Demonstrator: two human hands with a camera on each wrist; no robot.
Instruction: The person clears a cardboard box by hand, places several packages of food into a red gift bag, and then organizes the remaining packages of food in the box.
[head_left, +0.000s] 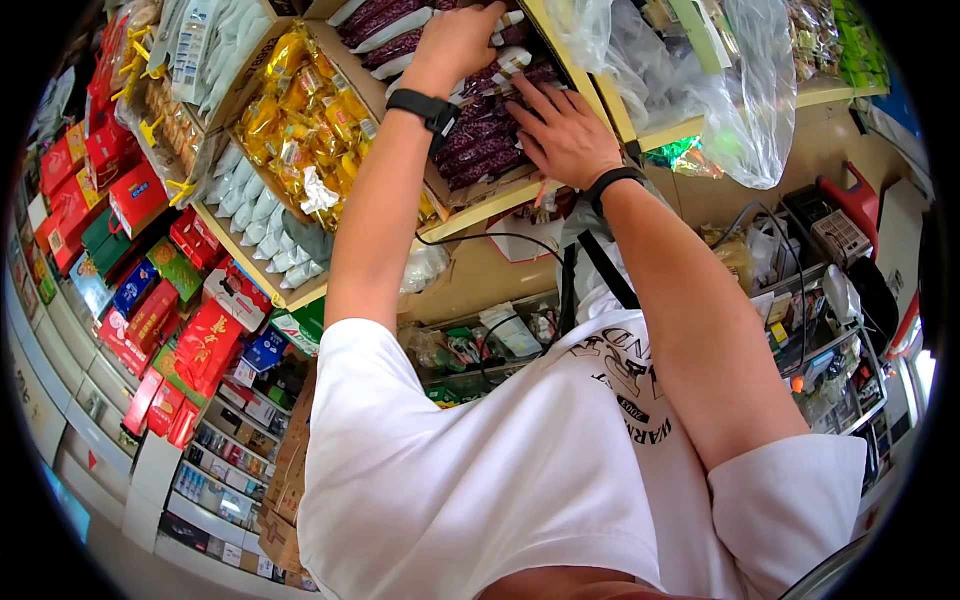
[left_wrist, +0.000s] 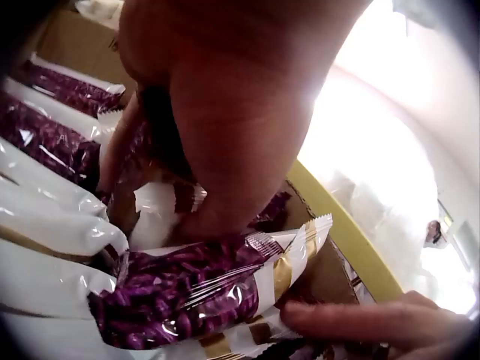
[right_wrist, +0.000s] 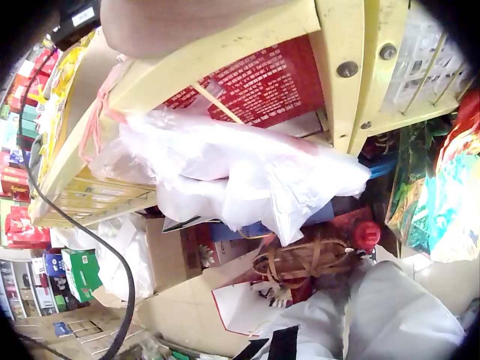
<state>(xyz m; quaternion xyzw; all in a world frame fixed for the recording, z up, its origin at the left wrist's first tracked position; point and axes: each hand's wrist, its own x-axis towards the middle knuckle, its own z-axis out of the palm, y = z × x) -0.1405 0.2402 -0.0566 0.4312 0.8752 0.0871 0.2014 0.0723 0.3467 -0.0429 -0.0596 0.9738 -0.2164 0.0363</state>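
Left hand (head_left: 452, 48) among glossy, crimp-ended purple packets (left_wrist: 187, 292) in cardboard box (head_left: 350, 65), grip cannot be told; right hand (head_left: 572, 140) released, splayed over them

One left hand (head_left: 455, 45), one right hand (head_left: 570, 140), two black wristbands (head_left: 428, 108), three bolt heads (right_wrist: 346, 69) and at least six purple packets (head_left: 480, 150) can be counted, while the yellow packets (head_left: 300, 90) are heaped too thickly to be tallied.

Your shirt (head_left: 480, 450): white, black lettering. Your wristbands (head_left: 440, 120): black. Before you, purple packets (left_wrist: 187, 292): white ends, gold bands. Yellow packets (head_left: 290, 110) also. Shelf frame (right_wrist: 341, 97): pale yellow.
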